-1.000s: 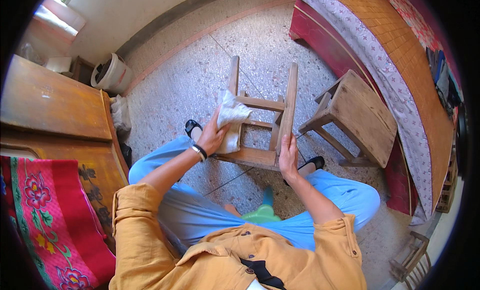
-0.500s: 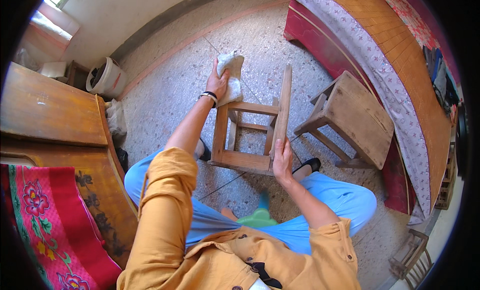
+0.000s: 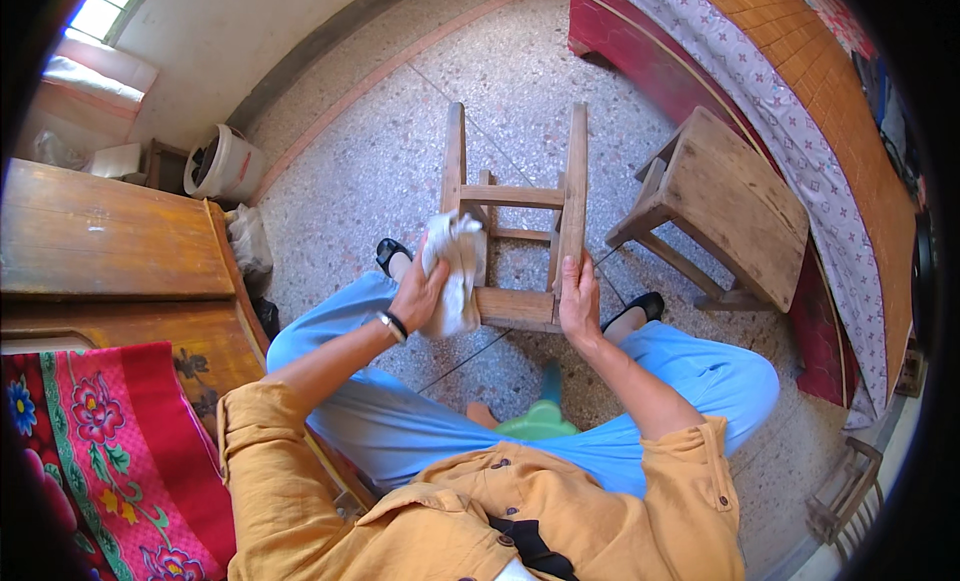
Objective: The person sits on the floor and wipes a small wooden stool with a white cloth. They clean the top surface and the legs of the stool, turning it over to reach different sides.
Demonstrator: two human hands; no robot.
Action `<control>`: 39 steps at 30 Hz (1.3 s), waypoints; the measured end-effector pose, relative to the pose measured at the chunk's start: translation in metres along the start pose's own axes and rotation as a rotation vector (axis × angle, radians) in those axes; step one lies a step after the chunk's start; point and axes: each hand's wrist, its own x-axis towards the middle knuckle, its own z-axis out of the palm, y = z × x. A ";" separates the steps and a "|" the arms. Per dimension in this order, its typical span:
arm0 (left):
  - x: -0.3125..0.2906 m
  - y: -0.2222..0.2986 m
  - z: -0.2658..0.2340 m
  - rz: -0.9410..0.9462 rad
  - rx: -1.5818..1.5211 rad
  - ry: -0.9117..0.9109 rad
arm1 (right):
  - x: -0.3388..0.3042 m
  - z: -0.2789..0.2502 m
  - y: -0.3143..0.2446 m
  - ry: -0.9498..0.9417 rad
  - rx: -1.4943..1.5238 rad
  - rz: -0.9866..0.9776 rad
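Between my knees I have a wooden stool (image 3: 513, 196) tipped over, its legs pointing away from me. My left hand (image 3: 418, 293) is closed on a whitish cloth (image 3: 455, 271), pressing it around the near end of the stool's left leg, where the cloth hides the wood. The right leg's near end is gripped by my right hand (image 3: 579, 299), thumb on top. The near edge of the stool faces my lap.
Another wooden stool (image 3: 735, 201) stands to the right beside a bed with a patterned sheet (image 3: 740, 71). A wooden cabinet (image 3: 110, 221) with a red floral cloth (image 3: 120, 431) is at left, near a white bucket (image 3: 232, 166). A green plastic seat (image 3: 537, 422) is beneath me.
My left hand has drawn the cloth from the far end of the left leg down to its near end, uncovering the leg. My right hand still grips the stool.
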 end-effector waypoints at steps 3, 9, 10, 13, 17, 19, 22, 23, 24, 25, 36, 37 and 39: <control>0.058 0.015 0.004 0.049 0.016 0.238 | 0.003 0.000 0.008 -0.025 -0.001 0.015; 0.185 0.024 -0.015 0.104 0.132 0.325 | 0.005 -0.001 0.015 0.009 -0.019 -0.012; 0.198 0.023 -0.020 0.134 0.178 0.368 | 0.004 0.000 0.015 0.006 -0.017 -0.031; 0.219 0.007 -0.028 0.205 0.284 0.429 | 0.003 0.001 0.010 -0.026 -0.030 -0.030; 0.182 0.006 -0.016 0.237 0.389 0.312 | 0.001 -0.005 0.000 0.001 -0.040 0.003; 0.128 0.008 -0.012 0.199 0.412 0.256 | 0.003 -0.001 0.004 -0.020 -0.034 -0.009; 0.057 0.008 -0.006 0.114 0.414 0.137 | 0.002 0.001 0.009 -0.007 -0.026 -0.034; 0.034 0.009 -0.003 0.138 0.428 0.115 | 0.001 0.000 0.007 -0.016 -0.026 -0.021; 0.014 0.012 -0.001 0.163 0.443 0.093 | 0.001 0.000 0.005 -0.025 -0.024 -0.007; -0.001 0.013 -0.001 0.219 0.498 0.076 | 0.001 0.000 0.001 -0.035 -0.022 0.001; -0.039 0.074 0.004 0.441 0.500 -0.150 | -0.029 0.005 -0.071 0.119 -0.497 -0.937; -0.040 0.079 -0.004 0.355 0.387 -0.180 | -0.036 0.007 -0.091 -0.015 -0.547 -1.029; -0.028 0.081 -0.017 0.302 0.204 -0.199 | -0.039 0.020 -0.110 -0.235 -0.612 -1.092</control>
